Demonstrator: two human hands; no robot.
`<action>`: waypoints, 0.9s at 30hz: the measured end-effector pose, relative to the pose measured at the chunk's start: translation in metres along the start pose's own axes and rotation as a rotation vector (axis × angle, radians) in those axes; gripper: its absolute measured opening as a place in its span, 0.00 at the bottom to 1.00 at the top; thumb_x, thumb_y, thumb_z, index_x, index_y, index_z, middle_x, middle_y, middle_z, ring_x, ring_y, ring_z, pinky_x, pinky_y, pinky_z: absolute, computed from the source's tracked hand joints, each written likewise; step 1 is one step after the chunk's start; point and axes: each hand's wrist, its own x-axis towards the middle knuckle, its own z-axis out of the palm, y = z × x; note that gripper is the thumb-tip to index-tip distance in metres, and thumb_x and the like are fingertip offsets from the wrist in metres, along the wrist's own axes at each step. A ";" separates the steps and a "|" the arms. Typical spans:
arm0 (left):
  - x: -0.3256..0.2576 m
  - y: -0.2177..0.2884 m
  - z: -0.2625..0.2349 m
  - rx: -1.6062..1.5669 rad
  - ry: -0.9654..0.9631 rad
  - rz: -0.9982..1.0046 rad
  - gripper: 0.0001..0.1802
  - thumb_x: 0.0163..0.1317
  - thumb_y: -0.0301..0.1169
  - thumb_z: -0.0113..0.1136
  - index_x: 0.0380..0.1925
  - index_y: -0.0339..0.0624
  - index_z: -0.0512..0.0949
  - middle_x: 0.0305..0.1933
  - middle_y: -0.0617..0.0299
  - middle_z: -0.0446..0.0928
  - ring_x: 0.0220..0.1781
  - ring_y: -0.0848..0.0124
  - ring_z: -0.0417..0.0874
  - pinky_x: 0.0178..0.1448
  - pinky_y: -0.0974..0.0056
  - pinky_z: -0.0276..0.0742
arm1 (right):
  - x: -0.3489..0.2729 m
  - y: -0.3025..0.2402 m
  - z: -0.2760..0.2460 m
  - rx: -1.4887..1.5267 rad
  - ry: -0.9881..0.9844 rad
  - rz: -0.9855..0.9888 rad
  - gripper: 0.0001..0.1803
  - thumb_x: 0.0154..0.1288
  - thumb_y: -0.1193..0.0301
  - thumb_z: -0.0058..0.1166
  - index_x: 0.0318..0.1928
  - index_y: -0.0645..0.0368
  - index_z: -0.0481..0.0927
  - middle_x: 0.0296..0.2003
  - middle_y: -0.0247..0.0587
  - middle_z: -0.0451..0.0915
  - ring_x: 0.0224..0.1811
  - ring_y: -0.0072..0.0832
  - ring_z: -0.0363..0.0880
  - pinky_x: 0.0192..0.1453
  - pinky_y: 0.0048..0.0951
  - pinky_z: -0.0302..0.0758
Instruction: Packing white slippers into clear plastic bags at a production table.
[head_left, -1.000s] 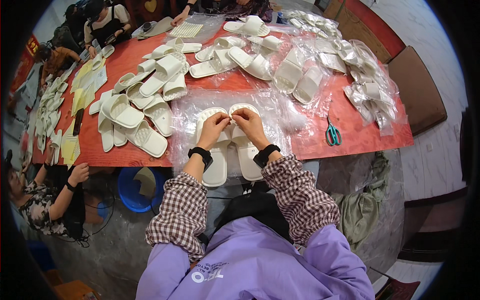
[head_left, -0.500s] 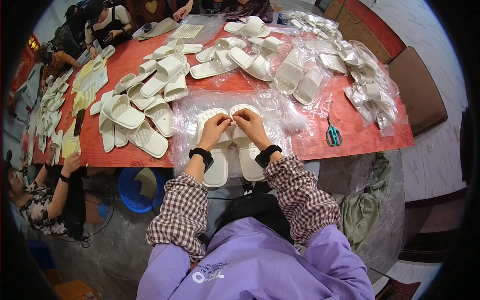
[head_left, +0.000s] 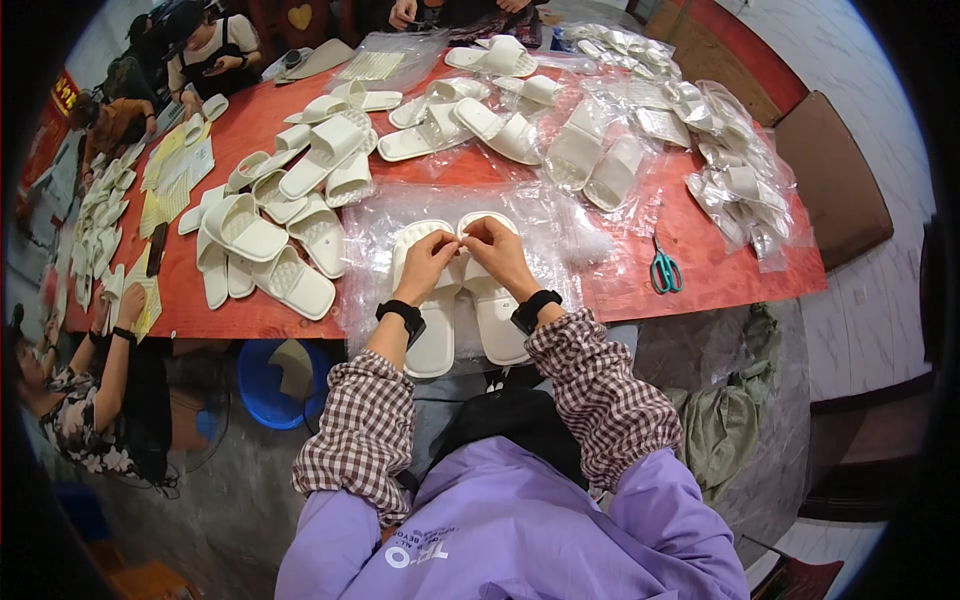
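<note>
A pair of cream slippers lies before me at the table's near edge, the left slipper [head_left: 430, 340] and the right slipper [head_left: 502, 328] side by side with their heels toward me. Under them clear plastic bags [head_left: 368, 235] are spread. My left hand [head_left: 427, 262] is bent over the left slipper's strap, its fingertips pinched together. Over the other strap, my right hand [head_left: 497, 258] pinches in the same way. The fingertips of both hands meet between the two slippers; anything between them is too small to make out. The hands partly hide the straps.
Loose slippers [head_left: 290, 285] lie heaped on the red table [head_left: 700, 280] to the left and beyond. Bagged slippers [head_left: 745, 185] are piled at the right, near teal-handled scissors [head_left: 665, 270]. A blue basin [head_left: 268, 395] stands below. Several people work around the table.
My hands stay almost in place, their fingertips still together between the slippers. At the lower left, another person's raised hand has shifted left toward the table.
</note>
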 end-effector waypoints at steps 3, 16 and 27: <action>-0.002 -0.006 -0.009 0.061 0.007 0.012 0.08 0.68 0.30 0.54 0.39 0.38 0.79 0.31 0.68 0.78 0.32 0.81 0.74 0.37 0.74 0.68 | 0.000 -0.007 0.006 -0.194 0.004 -0.106 0.08 0.57 0.74 0.61 0.35 0.65 0.79 0.27 0.44 0.81 0.29 0.29 0.80 0.36 0.28 0.76; 0.002 -0.012 -0.007 0.017 0.039 0.000 0.08 0.70 0.30 0.51 0.38 0.38 0.77 0.33 0.67 0.77 0.34 0.80 0.74 0.39 0.74 0.71 | -0.008 -0.010 0.003 -0.174 0.090 -0.307 0.08 0.59 0.78 0.56 0.40 0.64 0.78 0.39 0.48 0.77 0.45 0.40 0.78 0.42 0.33 0.80; 0.021 0.028 -0.052 -0.168 0.397 0.069 0.09 0.73 0.35 0.46 0.37 0.43 0.70 0.29 0.66 0.71 0.28 0.76 0.72 0.36 0.68 0.74 | -0.060 0.057 -0.060 -0.385 0.254 -0.111 0.16 0.66 0.77 0.46 0.53 0.65 0.76 0.54 0.49 0.72 0.53 0.39 0.74 0.53 0.32 0.73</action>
